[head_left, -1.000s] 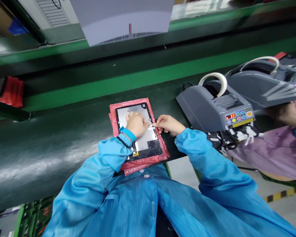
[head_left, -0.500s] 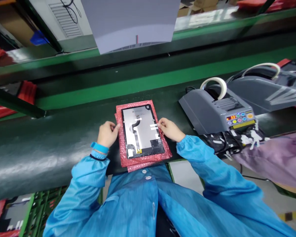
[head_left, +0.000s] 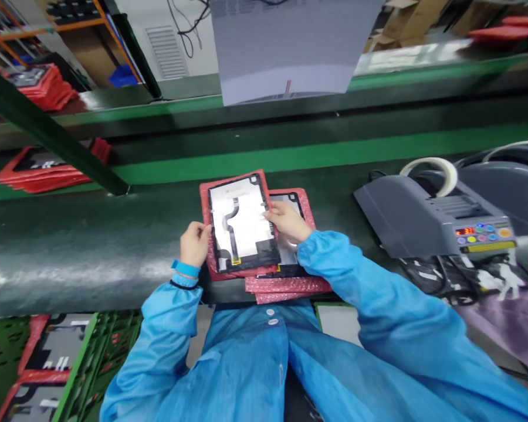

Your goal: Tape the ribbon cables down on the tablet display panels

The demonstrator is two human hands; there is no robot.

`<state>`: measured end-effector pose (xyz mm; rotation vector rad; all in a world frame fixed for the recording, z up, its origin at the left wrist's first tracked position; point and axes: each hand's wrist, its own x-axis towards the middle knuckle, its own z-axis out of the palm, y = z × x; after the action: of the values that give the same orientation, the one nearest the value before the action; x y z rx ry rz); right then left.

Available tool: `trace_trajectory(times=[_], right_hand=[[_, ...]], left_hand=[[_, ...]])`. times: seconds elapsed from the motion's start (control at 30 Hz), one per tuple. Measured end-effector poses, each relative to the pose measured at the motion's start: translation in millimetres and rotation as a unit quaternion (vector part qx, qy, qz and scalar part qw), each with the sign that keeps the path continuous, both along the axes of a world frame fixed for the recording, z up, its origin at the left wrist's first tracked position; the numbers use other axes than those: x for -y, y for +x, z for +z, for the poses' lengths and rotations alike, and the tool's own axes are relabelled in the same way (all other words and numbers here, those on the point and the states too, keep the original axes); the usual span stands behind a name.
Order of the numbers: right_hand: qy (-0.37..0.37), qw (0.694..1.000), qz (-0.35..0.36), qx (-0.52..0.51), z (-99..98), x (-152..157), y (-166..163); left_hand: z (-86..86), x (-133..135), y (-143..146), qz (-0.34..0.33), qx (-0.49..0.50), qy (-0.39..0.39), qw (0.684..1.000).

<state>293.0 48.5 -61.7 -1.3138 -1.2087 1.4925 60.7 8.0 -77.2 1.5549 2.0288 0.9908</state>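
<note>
A tablet panel with a black flex cable on its silver back lies on a red bubble-wrap sheet. Both are lifted and shifted left off a stack. My left hand grips the sheet's left edge, fingers curled. My right hand pinches the panel's right edge. Underneath, a second panel on red wrap shows at the right, atop more red sheets at the table's front edge.
A grey tape dispenser with a tape roll stands at the right. The dark green conveyor belt runs left to right. Red-wrapped panels lie at far left. A green crate holds more panels at lower left.
My left hand came off the panel's back and took the wrap's left edge. Both hands then raised the top panel with its wrap and moved it left, uncovering the panel below.
</note>
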Motion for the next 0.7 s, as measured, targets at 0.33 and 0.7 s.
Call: trace_trajectory(times=[0.33,0.7], right_hand=[[0.088,0.93,0.147,0.325,25.1,-19.2,-79.4],[0.003,0.945,-0.32,0.076,-1.2,145.8,174.0]], left_hand=[[-9.7,-11.2,-98.7,0.139,-0.098,-0.04,0.985],[14.3,19.5,-3.5,-0.335,-0.215,0.151,0.905]])
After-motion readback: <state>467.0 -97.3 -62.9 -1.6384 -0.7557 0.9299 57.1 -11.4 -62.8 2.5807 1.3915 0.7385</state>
